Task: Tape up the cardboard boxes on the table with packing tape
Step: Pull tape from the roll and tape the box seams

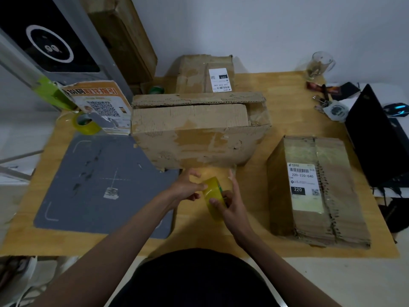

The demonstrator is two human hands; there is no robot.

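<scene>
While both hands work a roll of yellowish packing tape (pixel 213 196) just above the table's near edge at 6 o'clock, the taping looks barely begun. The right hand (pixel 230 204) grips the roll with curled fingers; the left hand (pixel 188 187) pinches at its rim, probably hunting for the loose end. The large box (pixel 199 131) at centre has its flaps folded down but shows no fresh strip. A smaller labelled box (pixel 205 74) sits behind it at 12 o'clock, and another labelled box (pixel 314 191) at 3 o'clock carries glossy tape along its top, perhaps old.

The wooden table (pixel 276 100) holds a grey mat (pixel 99 180) at 9 o'clock, a second tape roll (pixel 86 122) at 10, a glass (pixel 318 65) at 1 and a black laptop (pixel 376 138) at 3. A plain pale wall stands behind.
</scene>
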